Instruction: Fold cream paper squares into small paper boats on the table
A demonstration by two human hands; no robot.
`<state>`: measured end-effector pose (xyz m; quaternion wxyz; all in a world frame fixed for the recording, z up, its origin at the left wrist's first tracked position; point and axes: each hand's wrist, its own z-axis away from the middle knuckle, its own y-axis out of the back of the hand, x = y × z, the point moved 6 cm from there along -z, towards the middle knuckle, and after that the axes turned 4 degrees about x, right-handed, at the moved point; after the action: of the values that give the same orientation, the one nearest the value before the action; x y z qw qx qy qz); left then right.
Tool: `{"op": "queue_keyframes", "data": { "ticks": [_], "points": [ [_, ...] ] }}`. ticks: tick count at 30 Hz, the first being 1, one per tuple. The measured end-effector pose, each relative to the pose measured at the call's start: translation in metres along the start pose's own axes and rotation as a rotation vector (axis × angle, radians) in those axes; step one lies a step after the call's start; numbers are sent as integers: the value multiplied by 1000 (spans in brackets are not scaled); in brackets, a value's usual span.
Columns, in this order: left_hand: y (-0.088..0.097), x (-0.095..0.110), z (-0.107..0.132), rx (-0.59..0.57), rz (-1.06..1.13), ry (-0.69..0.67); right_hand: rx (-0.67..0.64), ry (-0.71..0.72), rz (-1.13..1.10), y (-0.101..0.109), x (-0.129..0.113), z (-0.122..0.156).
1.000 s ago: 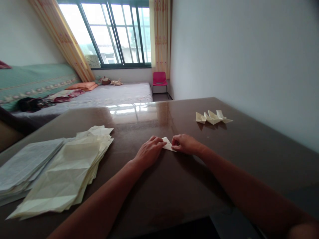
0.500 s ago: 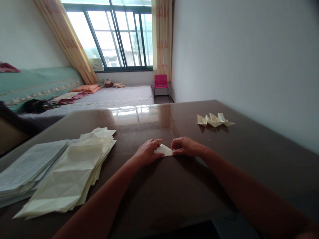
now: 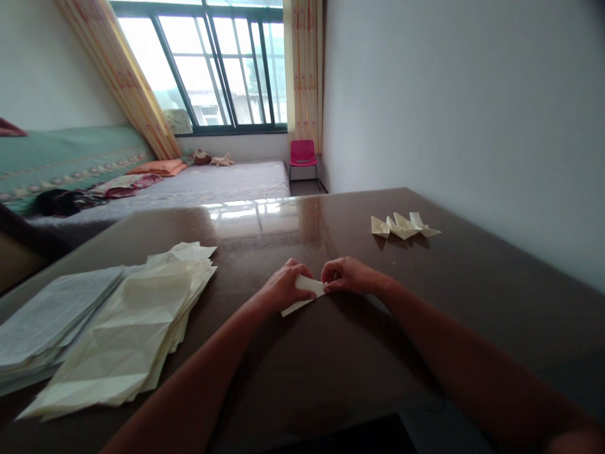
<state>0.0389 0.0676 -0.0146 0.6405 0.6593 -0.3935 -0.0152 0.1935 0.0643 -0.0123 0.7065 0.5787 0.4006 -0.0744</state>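
Note:
A small folded piece of cream paper [image 3: 305, 295] lies on the dark brown table [image 3: 378, 340] between my two hands. My left hand [image 3: 281, 289] rests over its left part with fingers curled and pinching it. My right hand [image 3: 347, 275] pinches the paper's right end, fingers pressed together. One corner of the paper sticks out below my left hand toward me. Both forearms reach in from the near edge of the table.
A thick stack of cream paper sheets [image 3: 113, 328] lies at the left of the table. Several small folded paper pieces [image 3: 404, 226] sit at the far right near the white wall. Beyond the table are a bed [image 3: 189, 183], a pink chair [image 3: 302, 153] and a window.
The paper has been folded or turned: a corner now pokes out below my left hand. Both hands stay on it in nearly the same spot.

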Motion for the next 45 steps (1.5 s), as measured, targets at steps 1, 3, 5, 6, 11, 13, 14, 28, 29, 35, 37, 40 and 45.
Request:
{"op": "queue_keyframes", "data": {
  "ticks": [1, 3, 5, 6, 11, 13, 14, 28, 29, 35, 37, 40, 45],
  "points": [
    [1, 0, 1, 10, 31, 11, 1, -7, 4, 0, 0, 0],
    [1, 1, 3, 18, 103, 19, 0, -9, 11, -1, 0, 0],
    [1, 1, 6, 27, 170, 17, -3, 4, 20, -1, -1, 0],
    [1, 1, 7, 32, 194, 15, -4, 18, 23, -2, -2, 0],
    [1, -4, 7, 58, 217, 54, 12, 108, 47, -2, -9, 0],
    [4, -9, 4, 111, 224, 73, 18, 108, 94, -1, -9, -1],
    [7, -13, 3, 167, 230, 82, 31, 87, 120, 0, -7, -2],
    [-8, -7, 4, 93, 505, 265, 180, -99, -256, -5, 8, -11],
    [-8, -5, 4, 116, 568, 259, 158, -84, -286, -8, 3, -10],
    [-10, -4, 6, 206, 796, 341, 78, -13, -167, -20, -14, -8],
    [-6, -7, 6, 230, 751, 339, 75, 11, -107, -21, -16, -9],
    [12, -9, 7, 318, 362, 221, 121, 5, -16, -14, -11, -9],
    [21, 11, 10, 235, -507, -70, 215, -38, 91, 11, 8, -6]
  ]
}}
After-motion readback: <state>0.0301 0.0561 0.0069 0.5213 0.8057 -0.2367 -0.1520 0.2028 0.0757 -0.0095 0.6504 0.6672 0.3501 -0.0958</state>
